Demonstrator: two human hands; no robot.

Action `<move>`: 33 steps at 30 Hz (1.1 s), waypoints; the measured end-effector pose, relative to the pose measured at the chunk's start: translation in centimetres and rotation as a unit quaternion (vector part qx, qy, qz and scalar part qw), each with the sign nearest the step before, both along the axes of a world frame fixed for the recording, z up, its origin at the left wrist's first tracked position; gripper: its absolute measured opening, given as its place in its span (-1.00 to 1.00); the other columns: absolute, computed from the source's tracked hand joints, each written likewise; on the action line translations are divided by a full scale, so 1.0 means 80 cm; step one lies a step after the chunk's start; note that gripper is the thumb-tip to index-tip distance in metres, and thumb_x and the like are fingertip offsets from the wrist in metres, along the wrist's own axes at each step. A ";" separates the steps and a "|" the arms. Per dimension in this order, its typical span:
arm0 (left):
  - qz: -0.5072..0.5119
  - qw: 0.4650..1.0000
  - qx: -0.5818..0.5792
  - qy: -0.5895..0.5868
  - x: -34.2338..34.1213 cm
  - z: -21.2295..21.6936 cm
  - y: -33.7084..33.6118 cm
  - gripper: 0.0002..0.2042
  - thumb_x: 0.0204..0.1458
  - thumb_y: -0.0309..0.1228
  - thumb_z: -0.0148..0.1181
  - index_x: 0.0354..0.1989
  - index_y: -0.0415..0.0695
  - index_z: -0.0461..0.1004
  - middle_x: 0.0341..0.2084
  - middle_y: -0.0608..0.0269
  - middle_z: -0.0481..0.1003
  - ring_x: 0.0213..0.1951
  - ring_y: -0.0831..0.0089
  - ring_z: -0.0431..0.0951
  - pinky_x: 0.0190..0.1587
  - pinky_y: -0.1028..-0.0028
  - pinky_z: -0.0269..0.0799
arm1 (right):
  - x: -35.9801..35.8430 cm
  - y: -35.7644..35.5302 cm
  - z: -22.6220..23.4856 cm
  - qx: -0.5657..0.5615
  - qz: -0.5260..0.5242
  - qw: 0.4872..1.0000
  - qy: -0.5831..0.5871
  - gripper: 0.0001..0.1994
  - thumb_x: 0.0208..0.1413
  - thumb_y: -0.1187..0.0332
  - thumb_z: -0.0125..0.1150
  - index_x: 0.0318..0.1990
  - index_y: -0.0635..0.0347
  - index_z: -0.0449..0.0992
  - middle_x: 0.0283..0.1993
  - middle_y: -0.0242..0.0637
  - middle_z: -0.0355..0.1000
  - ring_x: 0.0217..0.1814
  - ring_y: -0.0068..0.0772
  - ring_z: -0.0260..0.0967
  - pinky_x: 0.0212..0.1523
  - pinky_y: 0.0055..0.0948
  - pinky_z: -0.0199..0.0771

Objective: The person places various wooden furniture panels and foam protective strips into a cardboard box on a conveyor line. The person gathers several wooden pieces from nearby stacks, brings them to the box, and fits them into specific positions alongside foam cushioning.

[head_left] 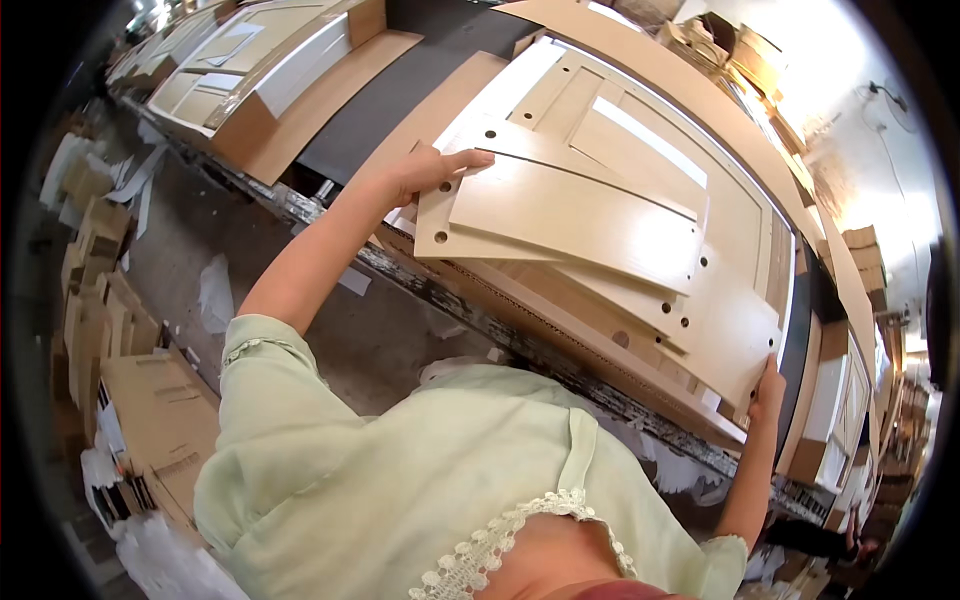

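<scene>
My left hand (430, 172) grips the left end of a pale cream board (450, 215) with drilled holes, its thumb stretched over the top and its other fingers hidden. At the board's right end, my right hand (768, 392) is closed on the near corner, fingers partly hidden. A narrower cream panel (570, 220) lies on top of that board, slightly askew. Both sit tilted over an open cardboard carton (600, 372), where other framed cream panels (650, 115) and white padding show.
A dark conveyor belt (370, 110) carries the carton. Further open cartons of panels stand on the line at left (262, 75) and right (835, 420). Flattened cardboard (160, 420) and plastic scraps (215, 290) lie on the left floor. Someone in dark clothing (810, 537) is at lower right.
</scene>
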State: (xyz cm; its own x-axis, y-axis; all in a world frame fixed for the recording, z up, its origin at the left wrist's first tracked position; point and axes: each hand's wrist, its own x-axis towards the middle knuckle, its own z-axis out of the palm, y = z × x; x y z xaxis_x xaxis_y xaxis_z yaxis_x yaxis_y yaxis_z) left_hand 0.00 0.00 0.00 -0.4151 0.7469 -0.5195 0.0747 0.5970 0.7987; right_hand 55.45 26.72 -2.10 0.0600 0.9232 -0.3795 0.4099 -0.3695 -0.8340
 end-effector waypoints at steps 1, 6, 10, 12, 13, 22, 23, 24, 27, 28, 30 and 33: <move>0.028 1.000 0.006 0.000 0.009 0.006 -0.007 -0.06 -0.27 0.17 0.24 0.12 -0.40 0.12 -0.14 -0.05 0.41 -0.21 0.25 0.51 -0.18 0.39 0.45 | -0.006 -0.016 -0.002 0.021 -0.034 0.999 -0.017 -0.55 0.16 0.04 -0.07 -0.12 0.35 0.39 -0.27 -0.22 0.42 -0.31 -0.42 0.39 -0.38 -0.41 0.40; 0.056 0.997 -0.048 -0.021 -0.001 -0.022 -0.017 -0.17 -0.28 0.15 0.26 0.00 -0.37 0.31 -0.19 -0.01 0.44 -0.22 0.29 0.51 -0.20 0.40 0.44 | -0.005 -0.040 -0.027 0.036 -0.048 0.998 -0.018 -0.63 0.18 0.10 -0.08 -0.30 0.29 0.40 -0.47 -0.36 0.34 -0.50 -0.50 0.29 -0.51 -0.43 0.30; 0.053 0.995 -0.080 -0.029 -0.002 -0.031 -0.007 -0.16 -0.25 0.15 0.25 -0.03 -0.47 0.29 -0.19 -0.09 0.42 -0.21 0.28 0.51 -0.24 0.40 0.45 | 0.009 -0.039 -0.053 -0.038 -0.012 0.993 -0.111 -0.60 0.18 0.11 -0.08 -0.27 0.38 0.43 -0.39 -0.29 0.36 -0.42 -0.48 0.30 -0.45 -0.41 0.31; 0.097 0.992 -0.054 0.052 -0.001 -0.044 -0.004 -0.27 -0.17 0.12 0.21 -0.18 -0.47 0.39 -0.34 0.01 0.48 -0.35 0.35 0.54 -0.34 0.48 0.45 | 0.000 -0.029 -0.051 -0.051 -0.008 0.993 -0.109 -0.58 0.19 0.11 -0.09 -0.24 0.40 0.43 -0.36 -0.25 0.38 -0.38 -0.46 0.32 -0.41 -0.39 0.32; 0.087 0.993 -0.054 0.056 -0.004 -0.047 0.003 -0.27 -0.17 0.12 0.21 -0.18 -0.47 0.39 -0.34 0.01 0.48 -0.35 0.35 0.54 -0.34 0.48 0.45 | -0.006 -0.024 -0.051 -0.059 -0.009 0.993 -0.104 -0.56 0.19 0.11 -0.09 -0.20 0.43 0.42 -0.33 -0.22 0.39 -0.34 -0.43 0.33 -0.38 -0.38 0.34; 0.203 0.968 0.090 0.116 -0.014 -0.060 0.025 -0.58 -0.12 -0.12 0.19 -0.28 -0.28 0.53 -0.40 0.25 0.50 -0.40 0.50 0.43 -0.30 0.52 0.31 | -0.013 -0.006 -0.052 -0.059 0.026 0.997 -0.035 -0.68 0.05 0.20 -0.02 -0.41 0.37 0.45 -0.52 -0.26 0.35 -0.53 -0.42 0.26 -0.53 -0.35 0.23; 0.222 0.967 0.094 0.078 -0.009 -0.069 0.026 -0.61 -0.07 -0.17 0.16 -0.27 -0.30 0.52 -0.41 0.23 0.50 -0.37 0.51 0.45 -0.28 0.51 0.33 | -0.009 -0.005 -0.053 -0.074 0.027 0.997 -0.028 -0.66 0.04 0.21 0.00 -0.33 0.42 0.45 -0.46 -0.21 0.38 -0.49 -0.39 0.28 -0.51 -0.34 0.25; 0.225 0.969 0.104 0.016 -0.018 -0.077 0.017 -0.61 -0.01 -0.18 0.12 -0.22 -0.33 0.49 -0.37 0.21 0.49 -0.34 0.50 0.46 -0.27 0.50 0.34 | -0.011 -0.004 -0.046 -0.071 0.042 0.996 -0.032 -0.63 0.04 0.23 0.02 -0.25 0.47 0.44 -0.41 -0.17 0.41 -0.45 -0.36 0.32 -0.45 -0.31 0.32; 0.153 0.980 0.121 -0.049 -0.008 -0.042 0.008 -0.55 0.07 -0.09 0.04 -0.18 -0.34 0.45 -0.28 0.20 0.47 -0.27 0.50 0.44 -0.26 0.52 0.33 | 0.005 -0.008 -0.046 -0.111 0.012 0.990 0.089 -0.65 0.10 0.29 0.04 -0.18 0.52 0.40 -0.27 -0.09 0.45 -0.31 -0.28 0.44 -0.31 -0.27 0.47; 0.047 0.993 0.019 0.110 -0.013 -0.032 -0.001 -0.50 0.06 -0.04 0.04 -0.14 -0.34 0.44 -0.34 0.19 0.47 -0.28 0.50 0.42 -0.26 0.54 0.32 | 0.004 -0.012 -0.043 -0.133 0.006 0.987 0.089 -0.66 0.11 0.30 0.03 -0.17 0.52 0.39 -0.26 -0.08 0.45 -0.31 -0.25 0.46 -0.32 -0.26 0.50; -0.078 0.949 -0.085 0.293 -0.023 -0.008 0.003 -0.44 0.04 0.00 0.06 -0.04 -0.32 0.38 -0.42 0.17 0.47 -0.30 0.48 0.40 -0.22 0.51 0.30 | 0.012 -0.009 -0.049 -0.158 -0.007 0.981 0.109 -0.66 0.12 0.31 0.02 -0.13 0.52 0.35 -0.21 -0.03 0.44 -0.30 -0.19 0.48 -0.34 -0.20 0.55; -0.048 0.970 -0.072 0.225 -0.026 0.033 0.006 -0.36 -0.05 -0.13 0.22 0.17 -0.21 0.19 -0.31 0.11 0.48 -0.23 0.46 0.42 -0.11 0.44 0.30 | 0.029 0.002 -0.058 -0.185 -0.028 0.967 0.172 -0.65 0.13 0.31 0.01 -0.09 0.51 0.32 -0.17 -0.03 0.43 -0.30 -0.20 0.48 -0.35 -0.17 0.55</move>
State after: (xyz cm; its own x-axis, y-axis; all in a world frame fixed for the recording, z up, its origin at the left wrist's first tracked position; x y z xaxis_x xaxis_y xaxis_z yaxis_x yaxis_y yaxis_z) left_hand -2.06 0.52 2.64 -0.5562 0.7262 -0.4042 0.4577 0.6736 0.5803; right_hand 57.76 26.85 -6.73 -0.0823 0.7198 -0.6893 0.1027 -0.6819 -0.7242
